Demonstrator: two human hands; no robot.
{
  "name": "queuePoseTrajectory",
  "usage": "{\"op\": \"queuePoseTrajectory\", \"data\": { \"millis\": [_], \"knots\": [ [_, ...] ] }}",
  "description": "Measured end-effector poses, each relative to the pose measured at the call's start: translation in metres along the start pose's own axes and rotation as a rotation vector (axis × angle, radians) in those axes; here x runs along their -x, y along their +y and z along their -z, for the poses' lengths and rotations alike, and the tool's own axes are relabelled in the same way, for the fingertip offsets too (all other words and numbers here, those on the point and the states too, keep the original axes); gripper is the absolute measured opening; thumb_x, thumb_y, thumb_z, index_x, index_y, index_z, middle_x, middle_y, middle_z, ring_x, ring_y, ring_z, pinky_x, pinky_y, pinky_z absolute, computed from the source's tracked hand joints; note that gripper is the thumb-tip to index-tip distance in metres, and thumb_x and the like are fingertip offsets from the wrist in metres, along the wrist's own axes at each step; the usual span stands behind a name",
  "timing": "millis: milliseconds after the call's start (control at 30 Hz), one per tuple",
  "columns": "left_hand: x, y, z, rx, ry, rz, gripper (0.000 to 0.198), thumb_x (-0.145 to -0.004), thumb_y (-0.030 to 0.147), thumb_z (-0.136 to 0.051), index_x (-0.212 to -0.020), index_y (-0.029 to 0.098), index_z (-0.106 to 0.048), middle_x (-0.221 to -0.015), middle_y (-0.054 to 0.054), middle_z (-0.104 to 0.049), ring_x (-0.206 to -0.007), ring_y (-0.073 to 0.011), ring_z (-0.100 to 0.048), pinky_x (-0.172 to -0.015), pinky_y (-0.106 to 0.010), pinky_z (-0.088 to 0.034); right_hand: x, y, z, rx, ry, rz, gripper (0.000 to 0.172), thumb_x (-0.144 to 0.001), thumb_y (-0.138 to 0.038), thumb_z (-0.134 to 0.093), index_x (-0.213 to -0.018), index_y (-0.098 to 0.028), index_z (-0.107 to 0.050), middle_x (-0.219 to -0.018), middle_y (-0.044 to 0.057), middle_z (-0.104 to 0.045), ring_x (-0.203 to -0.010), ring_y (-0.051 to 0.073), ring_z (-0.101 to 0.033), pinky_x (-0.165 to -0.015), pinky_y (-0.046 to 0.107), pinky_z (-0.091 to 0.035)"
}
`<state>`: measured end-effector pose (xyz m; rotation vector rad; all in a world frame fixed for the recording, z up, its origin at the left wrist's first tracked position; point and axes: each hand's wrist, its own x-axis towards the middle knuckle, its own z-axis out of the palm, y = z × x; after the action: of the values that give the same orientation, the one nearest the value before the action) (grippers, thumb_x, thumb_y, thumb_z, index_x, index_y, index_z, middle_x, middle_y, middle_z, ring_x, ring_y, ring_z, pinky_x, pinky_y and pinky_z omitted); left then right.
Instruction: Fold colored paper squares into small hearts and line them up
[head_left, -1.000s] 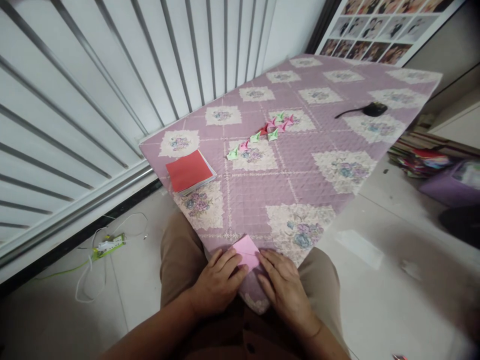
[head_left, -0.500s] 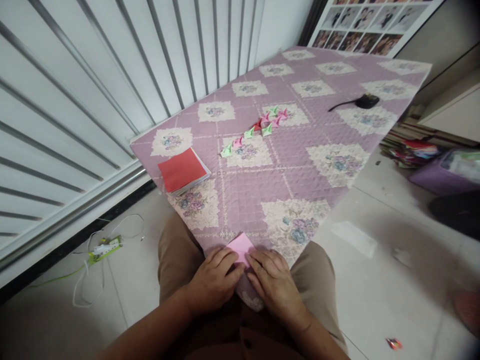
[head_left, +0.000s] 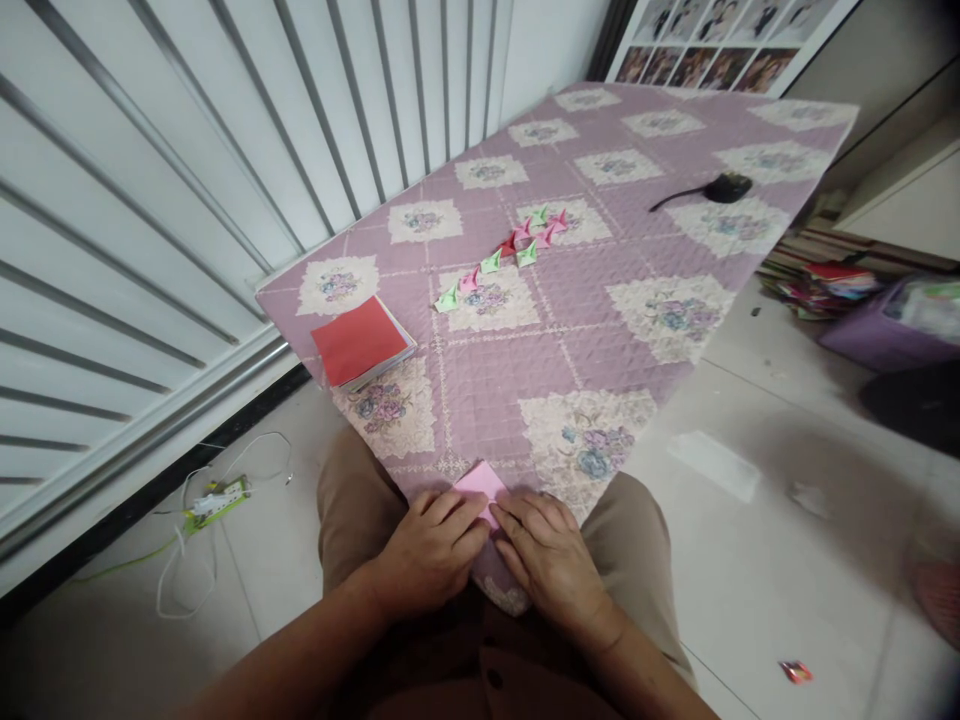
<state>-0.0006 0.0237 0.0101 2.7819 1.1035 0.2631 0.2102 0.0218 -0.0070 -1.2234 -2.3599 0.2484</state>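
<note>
A sheet of pink paper point(head_left: 481, 479) lies at the near corner of the table, its far point showing beyond my fingers. My left hand point(head_left: 439, 545) grips its left side, with thumb and fingers closed on the paper. From the other side my right hand point(head_left: 551, 550) presses on the paper, its fingertips almost meeting the left ones. The paper's lower part is hidden under both hands. Farther up the table stand several small folded paper pieces point(head_left: 491, 261) in green, pink and red.
A stack of paper with a red sheet point(head_left: 358, 342) on top lies at the table's left edge. The floral tablecloth point(head_left: 495, 375) covers the table. A black object with a thin tail point(head_left: 726, 187) rests at the right. On the floor is a power strip point(head_left: 217, 503) with white cables.
Both hands stay on the pink paper, and my fingers have shifted slightly along it, the left ones a little farther over it. The camera view has moved a little.
</note>
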Motion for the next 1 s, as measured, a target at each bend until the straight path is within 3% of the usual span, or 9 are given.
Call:
{"op": "queuePoseTrajectory", "data": {
  "millis": [233, 467, 667, 867, 1000],
  "knots": [
    [0.001, 0.0, -0.004, -0.031, 0.002, -0.004, 0.033, -0.088, 0.03, -0.045, -0.117, 0.019, -0.057, -0.133, -0.007, -0.052, -0.113, -0.0262, -0.046, -0.094, -0.043, -0.034, -0.005, -0.002, -0.001, -0.06, -0.008, 0.03, 0.03, -0.09, -0.027, -0.053, -0.118, -0.024, -0.062, -0.115, 0.004, -0.067, -0.108, 0.021, -0.053, -0.105, 0.045, -0.027],
    [0.004, -0.001, -0.004, -0.051, 0.02, -0.017, 0.034, -0.09, 0.033, -0.046, -0.12, 0.021, -0.055, -0.136, -0.005, -0.05, -0.117, -0.0241, -0.045, -0.098, -0.041, -0.031, 0.001, 0.009, 0.001, -0.064, -0.035, 0.037, 0.033, -0.088, -0.029, -0.057, -0.121, -0.03, -0.06, -0.118, -0.001, -0.067, -0.109, 0.023, -0.051, -0.104, 0.046, -0.025],
    [0.005, -0.002, -0.002, -0.071, -0.006, -0.022, 0.035, -0.09, 0.034, -0.046, -0.122, 0.023, -0.054, -0.139, -0.004, -0.048, -0.118, -0.0234, -0.043, -0.1, -0.039, -0.03, 0.011, 0.018, 0.001, -0.091, 0.018, -0.022, 0.027, -0.091, -0.03, -0.054, -0.116, -0.031, -0.062, -0.116, -0.003, -0.068, -0.11, 0.021, -0.052, -0.106, 0.044, -0.023],
    [0.004, -0.001, 0.001, -0.062, -0.004, -0.014, 0.033, -0.091, 0.033, -0.044, -0.121, 0.022, -0.054, -0.138, -0.004, -0.049, -0.117, -0.0236, -0.044, -0.098, -0.039, -0.031, 0.011, 0.02, 0.011, -0.03, 0.045, 0.007, 0.023, -0.092, -0.028, -0.05, -0.11, -0.029, -0.064, -0.112, -0.002, -0.069, -0.106, 0.021, -0.055, -0.103, 0.042, -0.026],
    [0.004, 0.001, 0.004, -0.048, 0.0, -0.006, 0.033, -0.09, 0.033, -0.046, -0.121, 0.022, -0.053, -0.138, -0.005, -0.049, -0.117, -0.0238, -0.044, -0.098, -0.039, -0.031, 0.008, 0.025, 0.024, 0.011, 0.102, -0.054, 0.018, -0.093, -0.025, -0.049, -0.1, -0.025, -0.065, -0.1, 0.0, -0.071, -0.099, 0.021, -0.058, -0.099, 0.041, -0.03]
  ]
}}
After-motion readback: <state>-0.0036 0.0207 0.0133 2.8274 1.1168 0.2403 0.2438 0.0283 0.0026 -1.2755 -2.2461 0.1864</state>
